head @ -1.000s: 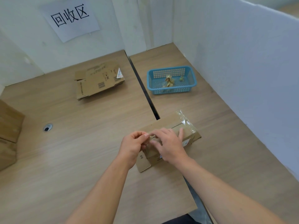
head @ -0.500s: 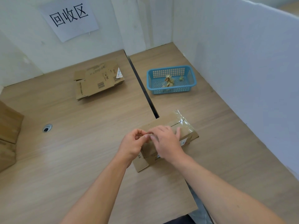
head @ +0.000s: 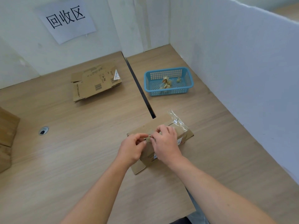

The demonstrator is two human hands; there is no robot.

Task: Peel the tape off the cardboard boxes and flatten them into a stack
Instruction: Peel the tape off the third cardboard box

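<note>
A small brown cardboard box (head: 186, 135) lies on the wooden table in front of me, across the gap between the two tabletops. A strip of clear tape (head: 177, 120) stands loose and crinkled at its far right end. My left hand (head: 131, 148) and my right hand (head: 166, 143) meet over the box's top, fingertips pinching the tape at the middle seam. A flattened cardboard box (head: 96, 83) lies at the far left of the table under the paper sign.
A blue plastic basket (head: 188, 85) with balled-up tape scraps stands at the back right. More cardboard boxes (head: 7, 136) sit at the left edge. White partition walls close the back and right sides. A cable hole (head: 43, 130) is in the left tabletop.
Both hands have shifted slightly up the box's top, and the right fingers have curled in from lying flatter on the box to pinching at the seam beside the left fingertips.
</note>
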